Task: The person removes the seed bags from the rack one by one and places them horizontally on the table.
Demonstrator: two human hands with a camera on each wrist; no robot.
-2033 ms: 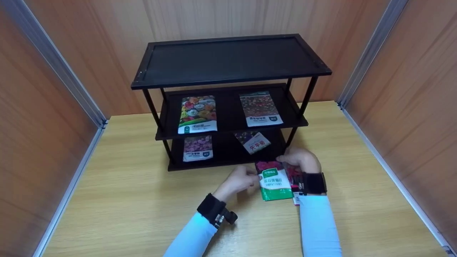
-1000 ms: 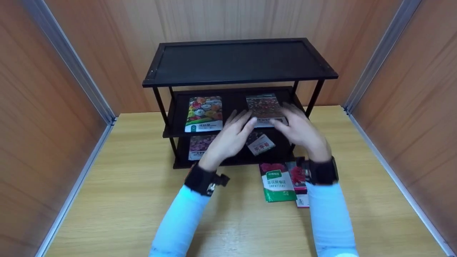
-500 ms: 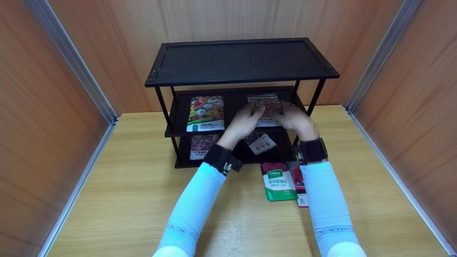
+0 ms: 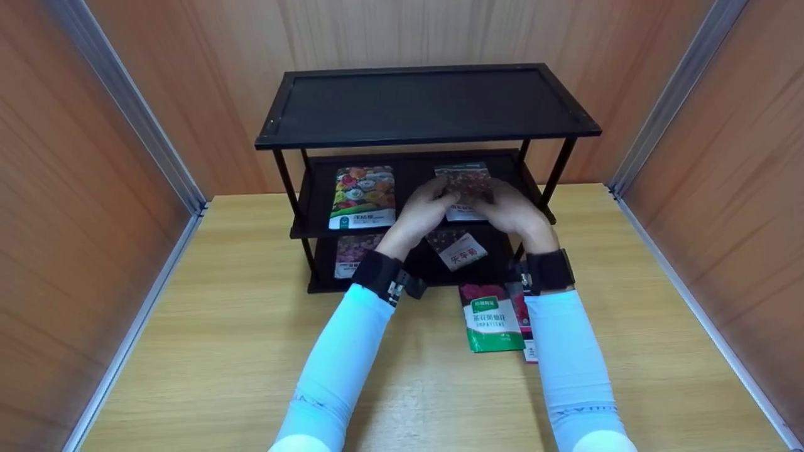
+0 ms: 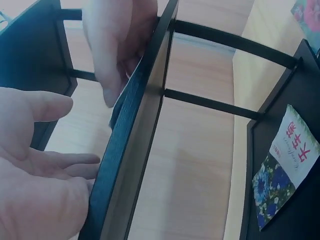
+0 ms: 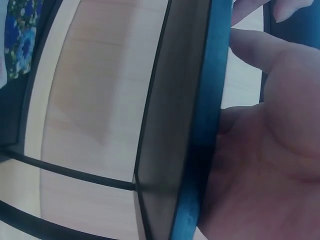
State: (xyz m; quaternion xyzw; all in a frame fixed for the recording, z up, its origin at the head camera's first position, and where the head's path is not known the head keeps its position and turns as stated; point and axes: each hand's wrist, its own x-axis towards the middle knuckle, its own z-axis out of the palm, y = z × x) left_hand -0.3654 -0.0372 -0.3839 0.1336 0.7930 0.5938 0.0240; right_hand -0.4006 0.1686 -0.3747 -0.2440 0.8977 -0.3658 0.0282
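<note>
A seed packet with reddish flowers (image 4: pixel 466 179) lies on the right part of the middle shelf (image 4: pixel 411 220) of a black rack. My left hand (image 4: pixel 422 213) is at its left edge, fingertips touching the shelf or packet. At the packet's right edge is my right hand (image 4: pixel 518 210), its thumb reaching toward the packet. The left wrist view shows my left hand (image 5: pixel 40 175) with thumb and fingers extended, not closed round anything. In the right wrist view the shelf edge (image 6: pixel 200 135) hides part of the right hand's (image 6: pixel 280 125) fingers.
A colourful flower packet (image 4: pixel 362 194) lies on the middle shelf's left. Below are a purple-flower packet (image 4: pixel 355 254) and a tilted white-and-dark packet (image 4: pixel 463 251). In front of the rack, a green-and-white packet (image 4: pixel 493 323) overlaps a red-flower packet (image 4: pixel 529 348). The top shelf (image 4: pixel 421 103) overhangs the hands.
Both hands have left the green-and-white packet on the table and moved up to the right packet on the middle shelf. Over the last half second they have shifted only slightly beside it.
</note>
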